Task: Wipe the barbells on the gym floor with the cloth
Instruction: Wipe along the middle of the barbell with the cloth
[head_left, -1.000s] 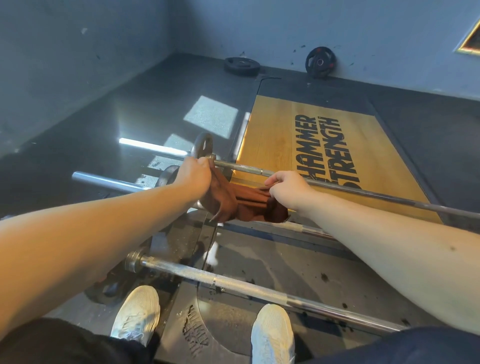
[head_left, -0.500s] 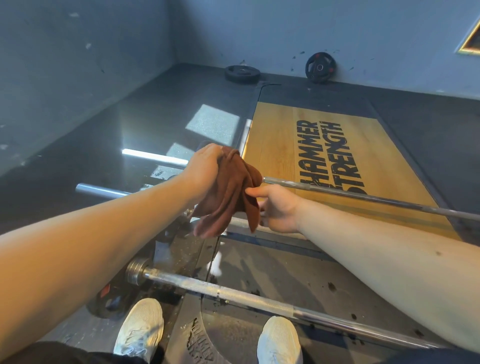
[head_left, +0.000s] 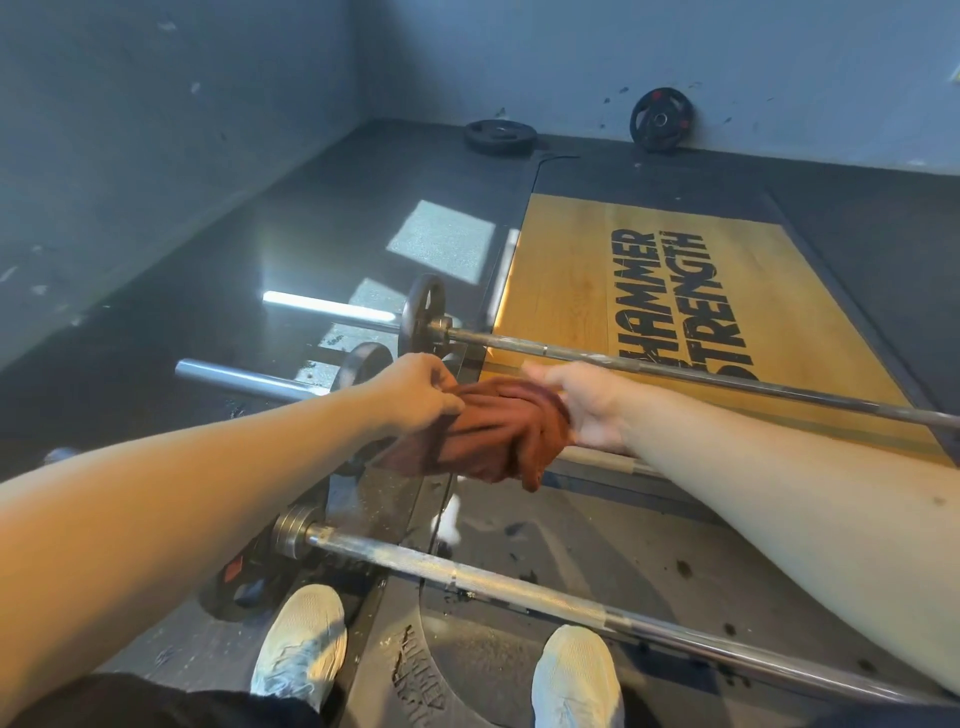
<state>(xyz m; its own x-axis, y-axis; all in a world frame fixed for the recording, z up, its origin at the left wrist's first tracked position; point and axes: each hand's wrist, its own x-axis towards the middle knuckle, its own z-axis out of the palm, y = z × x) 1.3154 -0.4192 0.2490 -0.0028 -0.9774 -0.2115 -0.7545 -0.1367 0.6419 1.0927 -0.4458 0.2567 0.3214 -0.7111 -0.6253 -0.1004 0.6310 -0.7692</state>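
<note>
Head view: your left hand (head_left: 415, 387) and right hand (head_left: 587, 410) both grip the cloth (head_left: 488, 436), now lowered over the middle barbell (head_left: 244, 382), wipe-ready.

- One view only, worn on the person's head; it faces forward and steeply down over the gym floor (head_left: 291, 234) toward the far wall corner (head_left: 368, 78).
- Near: the shoes (head_left: 301, 639) sit at the bottom edge, and the arms (head_left: 182, 519) reach out from under the lens.

A gym: barbells (head_left: 675, 371) on dark flooring (head_left: 311, 218), weight plates (head_left: 661, 119) by the wall (head_left: 571, 62), a wooden HAMMER STRENGTH platform (head_left: 561, 270)
</note>
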